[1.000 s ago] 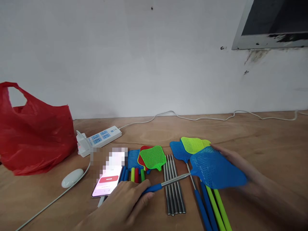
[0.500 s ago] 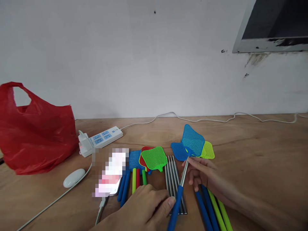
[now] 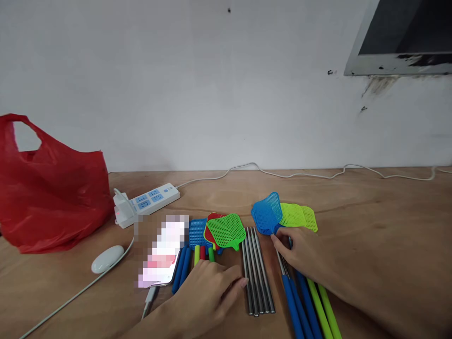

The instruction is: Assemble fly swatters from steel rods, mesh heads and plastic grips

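The right hand [image 3: 300, 252] rested on the wooden table [image 3: 388, 221], fingers curled and pinched around the thin metal shaft of a blue fly swatter [image 3: 267, 216], just below its mesh head, which lay at the far end of a row of assembled swatters; a green swatter head [image 3: 298, 215] sat touching it on the right, and blue and green handles [image 3: 310, 306] ran back under the wrist. The left hand [image 3: 208, 294] lay flat and loosely spread, holding nothing, its fingertips beside a bundle of bare metal rods [image 3: 257, 270] and partly over some loose coloured handles [image 3: 197, 256]. Beyond those lay a small pile of loose mesh heads [image 3: 224, 230], a phone [image 3: 160, 268], a mouse [image 3: 106, 259], a power strip [image 3: 144, 201] and a red plastic bag [image 3: 52, 197]. A likely risk was the pinched swatter dragging its neighbours askew, since the heads overlapped; the round rods could also roll if the left fingers nudged them
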